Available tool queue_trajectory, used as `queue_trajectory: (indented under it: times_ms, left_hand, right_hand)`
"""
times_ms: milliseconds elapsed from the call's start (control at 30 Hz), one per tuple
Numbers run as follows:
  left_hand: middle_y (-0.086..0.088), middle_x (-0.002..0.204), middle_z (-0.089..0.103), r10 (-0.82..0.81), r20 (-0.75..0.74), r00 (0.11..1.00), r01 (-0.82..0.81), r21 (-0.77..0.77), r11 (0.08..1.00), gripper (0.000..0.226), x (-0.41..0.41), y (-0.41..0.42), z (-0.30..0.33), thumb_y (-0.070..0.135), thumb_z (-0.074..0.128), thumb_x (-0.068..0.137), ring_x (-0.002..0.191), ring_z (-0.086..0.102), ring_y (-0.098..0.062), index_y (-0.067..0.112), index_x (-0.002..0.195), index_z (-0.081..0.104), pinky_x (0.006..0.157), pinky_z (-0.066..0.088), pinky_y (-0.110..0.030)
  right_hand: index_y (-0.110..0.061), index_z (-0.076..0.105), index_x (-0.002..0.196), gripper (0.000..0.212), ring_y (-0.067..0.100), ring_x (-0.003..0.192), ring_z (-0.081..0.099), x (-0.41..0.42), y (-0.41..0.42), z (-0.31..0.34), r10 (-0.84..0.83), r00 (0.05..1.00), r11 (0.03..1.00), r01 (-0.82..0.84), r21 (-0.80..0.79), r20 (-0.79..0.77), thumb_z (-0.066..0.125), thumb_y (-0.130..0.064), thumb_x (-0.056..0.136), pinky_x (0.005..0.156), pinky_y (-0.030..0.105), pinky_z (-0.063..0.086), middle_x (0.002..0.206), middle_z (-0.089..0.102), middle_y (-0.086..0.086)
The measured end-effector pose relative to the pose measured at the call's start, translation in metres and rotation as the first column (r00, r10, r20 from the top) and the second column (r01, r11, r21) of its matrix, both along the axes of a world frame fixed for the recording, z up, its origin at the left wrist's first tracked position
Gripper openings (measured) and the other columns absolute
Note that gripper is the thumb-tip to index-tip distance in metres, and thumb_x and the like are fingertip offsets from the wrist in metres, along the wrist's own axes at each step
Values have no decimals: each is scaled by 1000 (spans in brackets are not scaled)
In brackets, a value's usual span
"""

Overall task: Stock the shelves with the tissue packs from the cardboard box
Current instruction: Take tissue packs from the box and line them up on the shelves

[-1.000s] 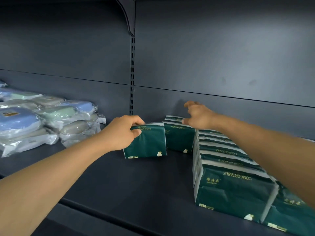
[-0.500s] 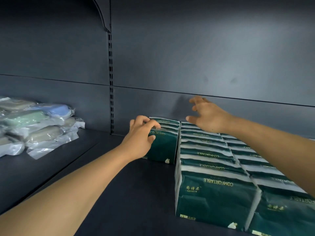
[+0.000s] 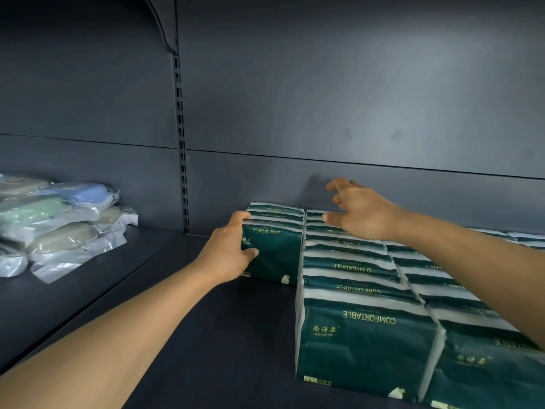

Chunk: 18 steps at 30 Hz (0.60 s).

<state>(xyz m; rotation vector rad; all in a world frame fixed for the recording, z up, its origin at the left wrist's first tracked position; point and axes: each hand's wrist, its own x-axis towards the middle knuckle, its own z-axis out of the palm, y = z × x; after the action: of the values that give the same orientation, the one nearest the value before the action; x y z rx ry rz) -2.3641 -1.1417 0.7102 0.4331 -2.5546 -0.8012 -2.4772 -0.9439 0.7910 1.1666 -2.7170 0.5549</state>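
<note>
Dark green tissue packs marked COMFORTABLE stand in rows on the dark shelf [image 3: 206, 335]. The long row [image 3: 351, 270] runs from the back wall to the front at the right, with a second row [image 3: 460, 293] beside it, partly hidden by my right forearm. A short row of packs stands at the back, left of the long row. My left hand [image 3: 228, 253] grips the left end of that short row's front pack [image 3: 277, 255], thumb on its face. My right hand [image 3: 356, 211] hovers over the back of the long row, fingers loosely spread, holding nothing. The cardboard box is out of view.
Several clear-wrapped soft goods in blue, green and beige [image 3: 56, 219] are piled on the shelf at the left. A slotted upright [image 3: 181, 149] splits the grey back panel. Bare shelf lies between the pile and the tissue rows.
My left hand has pushed its pack rightward and back into the short row beside the long row. My right hand stayed raised over the back packs. The view shifted a little.
</note>
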Motion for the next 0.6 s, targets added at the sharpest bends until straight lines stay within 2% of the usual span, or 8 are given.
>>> queue_trajectory:
  times_ms: [67,133,200,267,333,433,600]
  left_hand:
    - [1,96,60,-3,13,1000,3,-4,1000,66,0,-2,1,20,67,87,78,57,-9,27,140,27,61,44,-17]
    - [2,101,60,-8,42,999,8,-6,1000,69,2,-2,5,24,67,87,73,53,-3,28,141,25,56,37,-12]
    - [-1,118,58,-2,51,999,3,-16,1000,73,7,-2,11,28,67,87,83,56,-6,26,144,22,67,40,-13]
    - [-5,136,51,16,13,1000,-15,-37,999,73,15,-1,22,30,67,87,112,54,-17,22,146,24,89,37,-20]
    - [-7,141,47,26,-36,999,-28,-58,998,69,26,1,34,29,67,87,127,47,-21,20,144,28,95,33,-24]
    - [-4,137,50,38,-75,996,-45,-94,995,60,48,6,53,27,65,88,121,50,-18,20,140,35,91,35,-23]
    - [1,127,56,65,-126,990,-81,-123,989,47,102,28,74,28,64,89,112,54,-16,22,131,46,98,44,-34]
  right_hand:
    - [-12,24,143,63,28,127,43,1,1,0,-3,1000,1000,3,5,-1,57,-28,91,102,32,36,140,38,12]
    - [-13,24,143,64,28,127,43,3,1,0,-8,1000,1000,8,10,0,57,-29,91,102,32,36,140,38,12]
    - [-14,24,143,64,27,127,43,6,2,2,-9,1000,1000,9,6,-1,58,-29,91,101,31,36,140,38,11]
    - [-14,25,143,64,26,127,42,12,4,6,-8,1000,1000,8,-8,-10,58,-29,90,99,29,35,140,38,10]
    - [-14,26,142,64,25,127,42,22,7,12,-8,1000,1000,7,-29,-25,59,-29,90,98,27,34,139,39,10]
    - [-12,29,141,63,25,127,43,44,16,21,5,998,998,-9,-69,-61,60,-29,89,97,26,34,139,41,10]
    - [-9,38,135,51,20,120,48,100,41,35,48,983,988,-72,-139,-175,60,-21,90,90,18,32,131,51,10]
